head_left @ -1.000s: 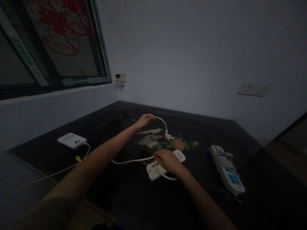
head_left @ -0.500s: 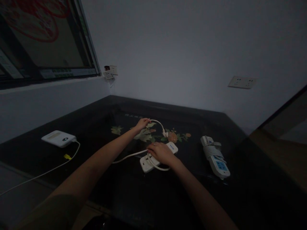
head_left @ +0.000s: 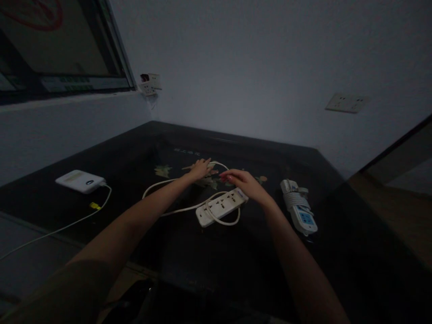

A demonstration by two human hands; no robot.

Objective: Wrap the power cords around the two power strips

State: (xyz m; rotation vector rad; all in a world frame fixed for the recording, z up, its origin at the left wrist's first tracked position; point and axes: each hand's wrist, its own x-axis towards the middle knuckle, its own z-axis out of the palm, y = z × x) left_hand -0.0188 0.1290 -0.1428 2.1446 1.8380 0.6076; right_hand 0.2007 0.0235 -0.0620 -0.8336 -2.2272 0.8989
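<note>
A white power strip [head_left: 221, 205] lies at a slant on the dark table, its sockets facing up. Its white power cord [head_left: 222, 223] loops across one end and runs off to the left. Beyond the strip, my left hand [head_left: 200, 170] rests low over the cord with its fingers apart. My right hand [head_left: 248, 184] is above the strip's far end, its fingers drawn together where the cord's arc meets them. The plug is hidden there, behind that hand.
A second power strip [head_left: 299, 209], wrapped in its own cord, lies at the right. At the left stands a white box-shaped device [head_left: 81, 181] with a thin cable and yellow tag [head_left: 95, 206]. Wall sockets [head_left: 346, 103] are at the back.
My right hand has lifted off the power strip and moved away from me to the cord's far end, uncovering the sockets. My left hand's fingers have spread. The view has tilted and shifted.
</note>
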